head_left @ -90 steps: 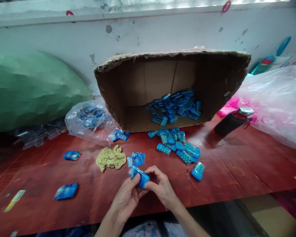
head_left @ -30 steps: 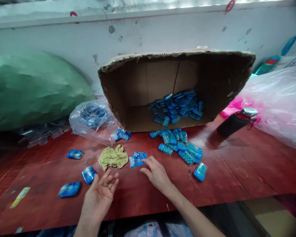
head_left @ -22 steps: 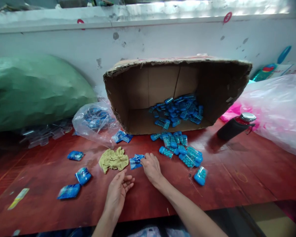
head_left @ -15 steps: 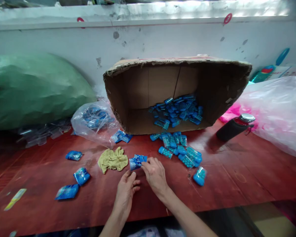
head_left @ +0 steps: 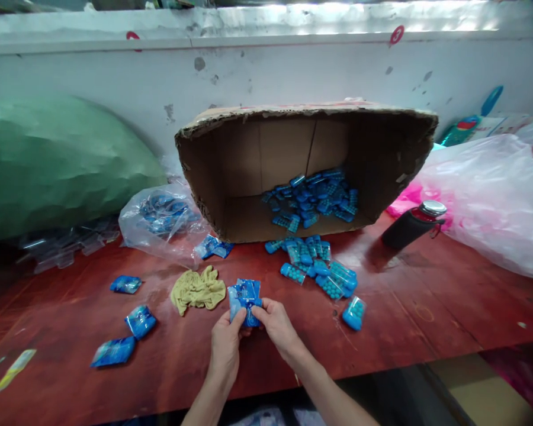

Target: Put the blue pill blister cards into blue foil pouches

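Note:
Both hands grip a flat blue printed plastic packet [head_left: 245, 291] above the red table. My left hand [head_left: 226, 340] pinches its lower left edge, thumb on top, while my right hand [head_left: 276, 324] pinches the lower right side. The fingers beneath the packet are mostly hidden. Left of my hands lies a crumpled yellow-green cloth or glove [head_left: 198, 290]. To the right is a pile of small clear bottles with blue caps and turquoise beads [head_left: 333, 278], and one such bottle [head_left: 354, 312] lies apart, nearer to me. Several plump blue packets [head_left: 141, 321] rest at the left.
A cardboard box [head_left: 244, 228] lies on its side, with more bead bottles inside. A clear bag of blue packets [head_left: 160, 216] and a large green sack [head_left: 62, 168] stand left. A black flask [head_left: 408, 228] leans beside a pinkish plastic bag [head_left: 484, 201]. A yellow cutter-like item [head_left: 15, 370] lies far left.
My left hand has closed on the blue packet, which now faces up between both hands. Previously only the right hand held it. The whole view has shifted slightly.

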Tool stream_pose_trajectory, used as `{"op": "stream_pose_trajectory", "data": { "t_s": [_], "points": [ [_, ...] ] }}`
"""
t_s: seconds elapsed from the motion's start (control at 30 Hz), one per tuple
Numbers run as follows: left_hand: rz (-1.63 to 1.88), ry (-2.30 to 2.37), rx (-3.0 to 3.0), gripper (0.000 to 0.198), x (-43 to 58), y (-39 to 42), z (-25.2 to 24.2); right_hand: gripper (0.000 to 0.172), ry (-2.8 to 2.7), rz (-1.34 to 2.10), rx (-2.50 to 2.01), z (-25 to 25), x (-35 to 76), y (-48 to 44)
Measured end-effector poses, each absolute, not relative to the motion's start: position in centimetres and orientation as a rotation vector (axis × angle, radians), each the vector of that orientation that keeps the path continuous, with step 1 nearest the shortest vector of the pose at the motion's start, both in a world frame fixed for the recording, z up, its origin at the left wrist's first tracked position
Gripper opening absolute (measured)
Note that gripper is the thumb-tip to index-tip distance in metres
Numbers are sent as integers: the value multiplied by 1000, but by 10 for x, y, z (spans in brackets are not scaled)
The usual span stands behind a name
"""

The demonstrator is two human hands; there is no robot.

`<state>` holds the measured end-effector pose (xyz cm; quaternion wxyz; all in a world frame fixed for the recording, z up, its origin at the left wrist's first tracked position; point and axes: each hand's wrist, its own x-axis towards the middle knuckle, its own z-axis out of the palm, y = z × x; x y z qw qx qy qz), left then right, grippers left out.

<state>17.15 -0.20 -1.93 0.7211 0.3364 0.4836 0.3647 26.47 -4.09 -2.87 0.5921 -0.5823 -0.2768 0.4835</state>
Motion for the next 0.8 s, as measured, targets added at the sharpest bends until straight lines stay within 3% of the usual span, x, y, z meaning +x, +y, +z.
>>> {"op": "stream_pose_trajectory", "data": {
  "t_s": [0.27, 0.5, 0.63, 0.73, 0.8],
  "points": [
    [782, 1060, 662, 24, 179, -3, -21, 26, -704, 907, -1513, -42, 263, -45],
    [524, 1008, 688, 25, 170, -1, -16, 36, -826, 754, -1656, -25, 272, -56],
    [553, 1065, 636, 16, 166, 3, -23, 21, -1085, 225, -2022, -11, 310, -96],
    [545, 1084, 564, 9, 164, 1, -26, 31, -881, -204, -2549, -14, 350, -138],
    [526, 1089, 508, 10, 164, -1, -26, 37, -785, -249, -2803, -23, 369, -157]
  ]
}}
